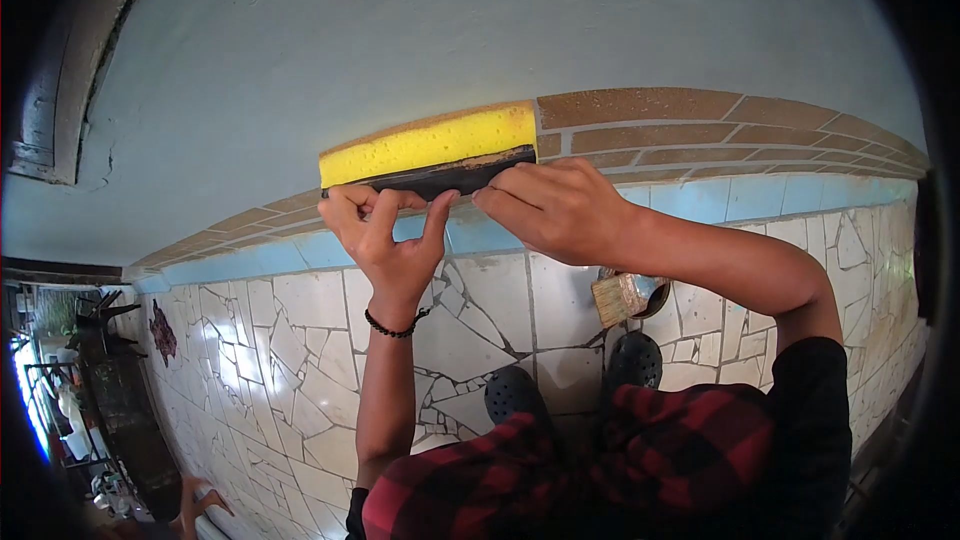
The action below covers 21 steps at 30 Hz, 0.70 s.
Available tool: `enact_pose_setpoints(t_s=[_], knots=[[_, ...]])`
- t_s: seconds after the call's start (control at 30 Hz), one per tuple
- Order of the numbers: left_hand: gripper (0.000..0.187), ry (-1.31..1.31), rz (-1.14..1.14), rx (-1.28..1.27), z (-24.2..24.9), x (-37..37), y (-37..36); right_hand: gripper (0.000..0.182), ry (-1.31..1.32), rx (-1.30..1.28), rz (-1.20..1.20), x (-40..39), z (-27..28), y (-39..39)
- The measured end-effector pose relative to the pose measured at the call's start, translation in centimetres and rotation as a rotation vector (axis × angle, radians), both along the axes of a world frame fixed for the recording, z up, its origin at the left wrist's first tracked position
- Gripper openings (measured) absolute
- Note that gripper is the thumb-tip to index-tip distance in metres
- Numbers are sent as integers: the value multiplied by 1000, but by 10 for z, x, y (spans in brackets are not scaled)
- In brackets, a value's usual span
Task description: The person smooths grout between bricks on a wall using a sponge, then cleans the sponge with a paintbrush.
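A long yellow sponge block (430,140) with a black backing (430,180) is up against the grey wall, its far edge stained brown. My left hand (385,240) grips the backing at its left end, fingers curled and thumb pressed on it. On the right part of the backing, my right hand (560,208) is closed with its fingertips against the edge. Brown brick shapes (640,105) with grey lines between them run along the lower wall to the right of the sponge, and more continue to the left.
A paintbrush (617,298) with worn bristles lies across a small can (655,292) on the broken-tile floor (480,290), near my clogs (634,360). Light blue tiles (755,197) line the wall's base. At far left are dark furniture (125,420) and a person's hand (195,505).
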<state>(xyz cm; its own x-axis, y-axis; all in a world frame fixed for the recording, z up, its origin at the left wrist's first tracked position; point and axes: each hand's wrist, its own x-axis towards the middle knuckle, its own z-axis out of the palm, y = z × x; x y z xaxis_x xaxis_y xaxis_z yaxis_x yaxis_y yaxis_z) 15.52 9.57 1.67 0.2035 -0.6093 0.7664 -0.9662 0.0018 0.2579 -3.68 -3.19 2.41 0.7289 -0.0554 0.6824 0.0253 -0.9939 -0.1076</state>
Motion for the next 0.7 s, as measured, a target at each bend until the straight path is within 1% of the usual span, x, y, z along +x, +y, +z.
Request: enact_pose_setpoints(t_s=[0.1,0.2,0.3,0.4,0.6,0.7], knots=[[35,-6,-22,17,3,3,2,28,6,-10,-4,0,0,-1],[34,2,-55,7,3,10,3,16,-43,2,-11,3,-1,-1],[31,14,-85,-28,-1,15,2,15,-56,8,-6,6,-3,-3],[31,22,-86,-46,0,15,1,22,-22,14,6,5,1,-5],[30,40,-59,-31,-1,13,0,17,28,-20,-33,6,3,-6],[30,40,-59,-28,-2,15,-1,17,11,-17,-30,8,3,-6]])
